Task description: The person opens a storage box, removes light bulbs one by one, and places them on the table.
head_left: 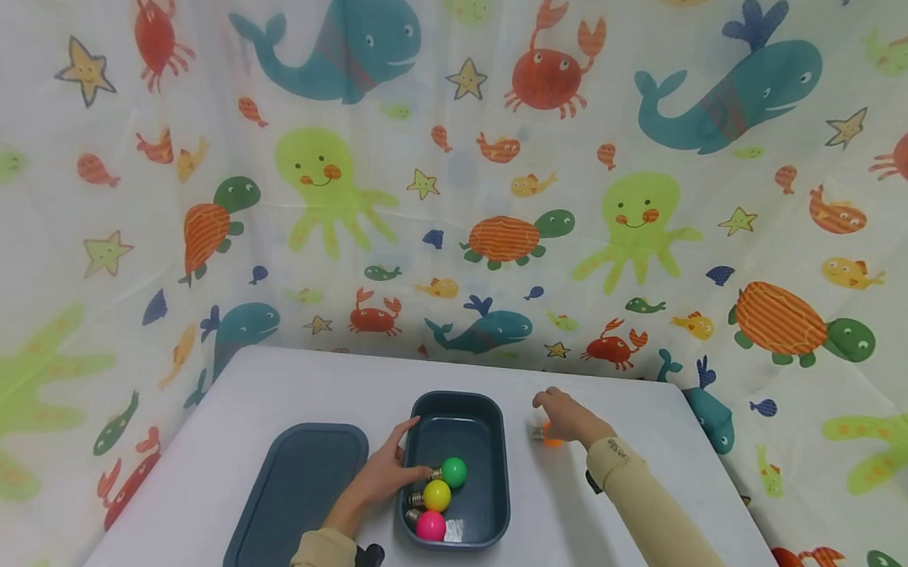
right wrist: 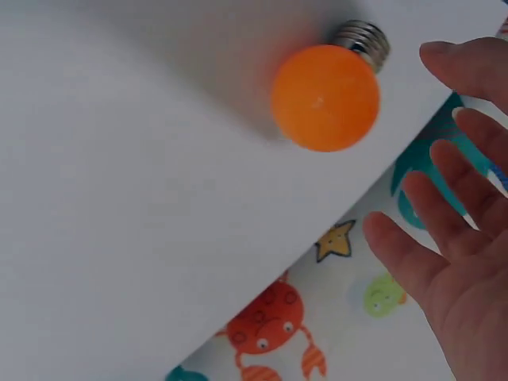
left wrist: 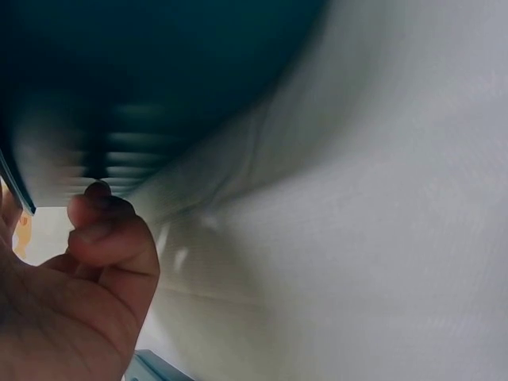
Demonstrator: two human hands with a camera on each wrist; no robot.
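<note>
A dark blue-grey plastic box (head_left: 505,485) stands on the table, its left wall gripped by my left hand (head_left: 379,479). The thumb reaches over the rim and the fingers lie along the outside, where the left wrist view shows them curled against the box (left wrist: 175,63). Inside the box lie a green bulb (head_left: 454,473), a yellow bulb (head_left: 437,496) and a pink bulb (head_left: 430,526). An orange light bulb (right wrist: 325,99) with a metal screw base lies on the table to the right. Above it hovers my right hand (head_left: 569,417), fingers spread apart and holding nothing.
Left of the box lies a flat dark blue-grey lid (head_left: 296,495), partly behind the left forearm. The white table (head_left: 330,379) ends at a curtain (head_left: 457,192) printed with sea animals, which also hangs along both sides.
</note>
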